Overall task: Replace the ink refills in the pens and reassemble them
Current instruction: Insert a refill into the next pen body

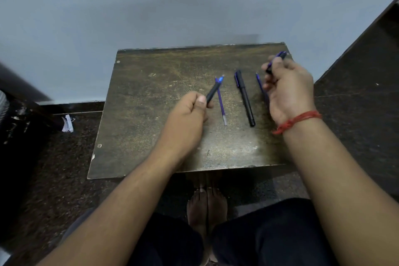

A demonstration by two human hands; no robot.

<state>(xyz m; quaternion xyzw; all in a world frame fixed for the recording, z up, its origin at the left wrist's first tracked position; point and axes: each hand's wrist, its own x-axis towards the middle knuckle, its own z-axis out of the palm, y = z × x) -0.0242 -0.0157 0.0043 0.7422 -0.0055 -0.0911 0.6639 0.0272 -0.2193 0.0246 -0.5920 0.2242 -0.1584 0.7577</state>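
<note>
My left hand is closed around a black pen body whose blue tip points up and away. A loose blue refill lies on the table just right of that pen. At the middle lies a whole capped black pen. My right hand, with a red thread at the wrist, grips a blue and black pen cap raised above the table's far right corner. A second blue refill lies partly hidden under that hand.
The small worn brown table stands against a pale wall. Dark speckled floor surrounds it, with a crumpled white paper scrap on the left. My bare feet rest under the table's near edge.
</note>
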